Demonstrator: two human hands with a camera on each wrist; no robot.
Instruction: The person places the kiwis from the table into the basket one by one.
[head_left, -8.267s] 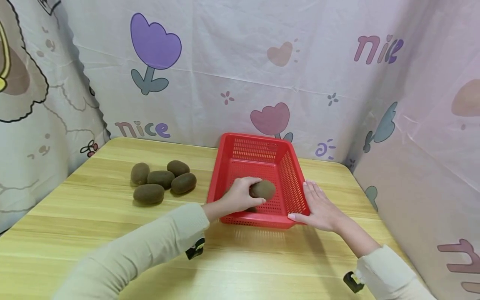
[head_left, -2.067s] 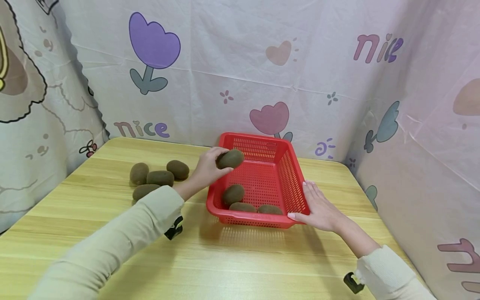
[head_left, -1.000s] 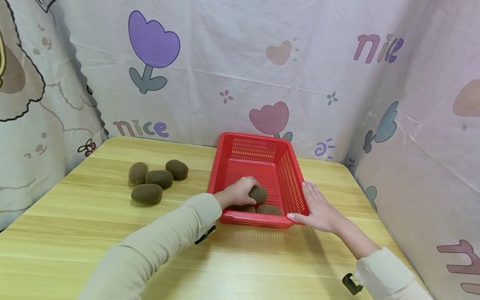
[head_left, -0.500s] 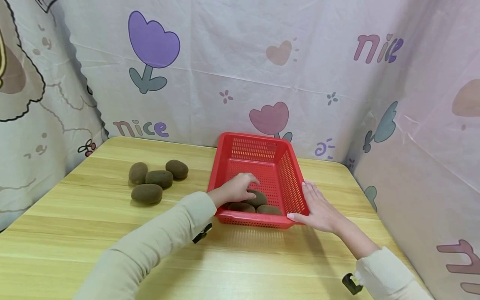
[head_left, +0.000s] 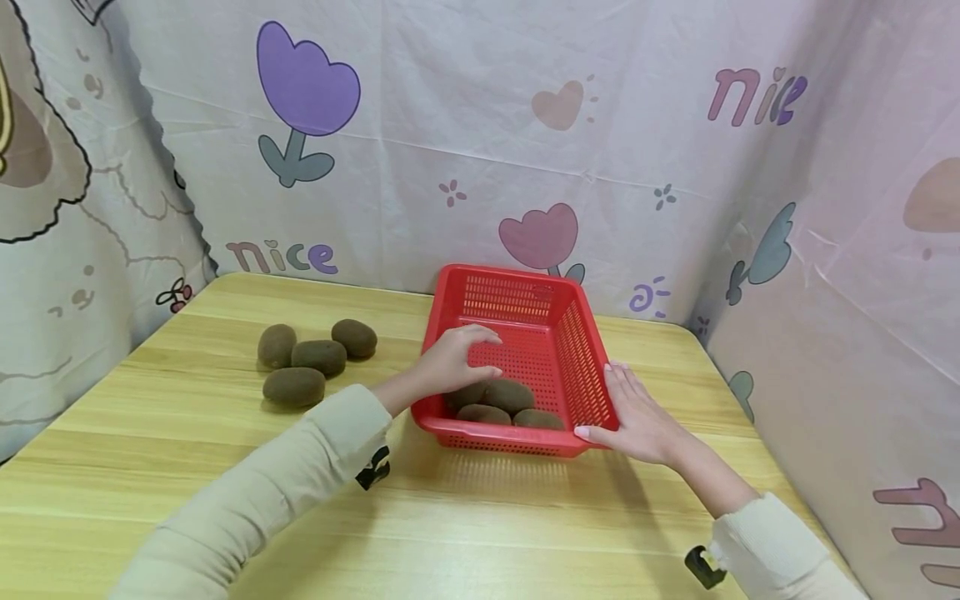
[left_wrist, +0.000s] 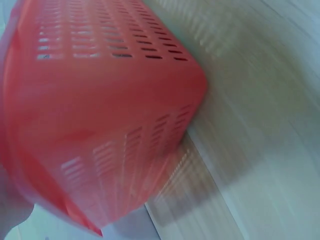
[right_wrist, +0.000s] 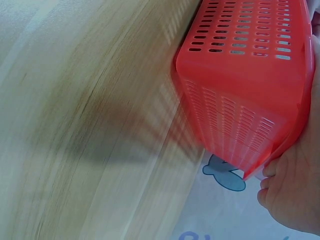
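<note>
A red plastic basket (head_left: 517,431) with slotted walls stands on the table. Several brown kiwis (head_left: 510,395) lie together at its front end, one of them partly hidden below my left hand (head_left: 452,360). That hand is over the basket's left side, thumb and fingers spread apart with nothing between them. At the front right corner my right hand (head_left: 643,421) rests against the basket, thumb on the front rim and straight fingers along the right side. In the right wrist view the fingertips (right_wrist: 267,182) show by the rim. More kiwis (head_left: 294,387) sit in a loose group on the table's left.
The wooden table (head_left: 480,525) ends at a printed cloth (head_left: 420,108) hanging behind it and at both sides. The basket's far end is close to the back cloth. A dark clip-like piece (head_left: 372,468) is by the left cuff.
My left hand has brought another kiwi from the table group into the basket, let go of it, and drawn back to the left. The right hand stays at the corner.
</note>
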